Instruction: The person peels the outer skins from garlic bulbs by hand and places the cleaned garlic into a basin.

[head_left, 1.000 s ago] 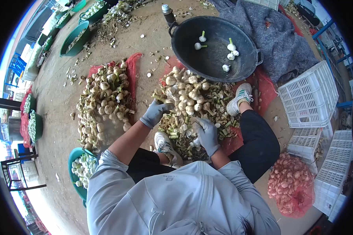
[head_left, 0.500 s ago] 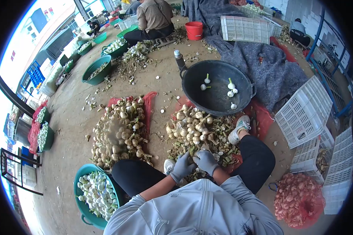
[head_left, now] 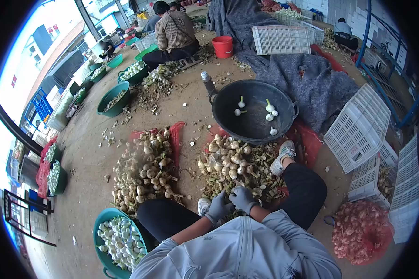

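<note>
In the head view, a bare, dusty floor strewn with papery scraps spreads out under a roofed work area; blue metal framing stands at the right, a red bucket and a grey cloth lie farther off, and a co-worker in a checked shirt sits low beyond.

The near garlic heap is just ahead of both hands, between the shoes; its bulbs point in mixed directions, while the left-hand heap runs lengthwise away from the person; in the black tub, one white bulb aims its stem away, another lies with its long axis crosswise, stem rightward.

The left hand and right hand, both grey-gloved, meet with fingers curled; I cannot tell what either grips.
</note>
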The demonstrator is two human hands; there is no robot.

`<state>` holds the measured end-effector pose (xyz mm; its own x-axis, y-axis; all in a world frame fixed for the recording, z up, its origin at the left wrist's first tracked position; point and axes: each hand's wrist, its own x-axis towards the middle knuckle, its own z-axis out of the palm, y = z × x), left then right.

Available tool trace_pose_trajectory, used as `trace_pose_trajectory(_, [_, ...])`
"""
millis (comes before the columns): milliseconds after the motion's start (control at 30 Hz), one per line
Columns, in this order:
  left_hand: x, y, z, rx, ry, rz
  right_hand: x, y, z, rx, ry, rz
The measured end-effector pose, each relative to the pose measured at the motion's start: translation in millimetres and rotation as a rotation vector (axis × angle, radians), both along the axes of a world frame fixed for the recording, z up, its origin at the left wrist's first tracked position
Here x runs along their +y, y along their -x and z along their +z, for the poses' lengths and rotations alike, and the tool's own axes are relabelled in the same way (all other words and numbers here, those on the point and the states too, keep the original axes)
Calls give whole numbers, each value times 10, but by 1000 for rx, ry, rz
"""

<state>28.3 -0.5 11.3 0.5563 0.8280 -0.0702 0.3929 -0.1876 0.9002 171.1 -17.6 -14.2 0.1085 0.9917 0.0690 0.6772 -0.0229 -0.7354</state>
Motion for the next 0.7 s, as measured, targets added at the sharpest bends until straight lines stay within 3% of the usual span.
trace_pose_trajectory(33, [20, -1, -28, 3, 77, 22, 17, -26, -10, 47, -69, 17])
trace_pose_trajectory(67, [26, -12, -64, -229, 246, 34, 59, -50, -124, 76, -171, 31])
trace_pose_trajectory(133, [42, -51, -44, -562, 503, 68, 83, -81, 68, 121, -150, 15])
trace_pose_trajectory(200, [147, -3, -295, -671, 589, 109, 109, -150, 117, 211, -80, -33])
trace_pose_trajectory(267, [148, 0, 56, -675, 794, 278, 134, -236, 41, 789, 143, -74])
trace_pose_trajectory(300, [155, 16, 56, -903, 932, 309, 157, -260, -76, 971, 144, -87])
trace_pose_trajectory(333, [230, 44, -197, -1032, 997, 232, 175, -284, -68, 987, 184, -93])
trace_pose_trajectory(367, [304, 89, -822, -651, 426, 55, 136, -219, 326, 1147, 239, -157])
trace_pose_trajectory(433, [205, 45, -90, -1114, 1045, 159, 202, -240, 414, 1148, 289, -49])
trace_pose_trajectory(500, [131, 23, 275, -1078, 1177, 87, 272, -288, 159, 1291, 251, 35])
trace_pose_trajectory(533, [133, 7, 134, -1054, 1085, 42, 282, -229, 270, 1205, 277, -26])
trace_pose_trajectory(600, [133, 69, 9, -1271, 1324, -29, 209, -235, 611, 897, 363, 28])
trace_pose_trajectory(700, [114, 63, -19, -1271, 1321, -3, 100, -288, 546, 1272, 325, 165])
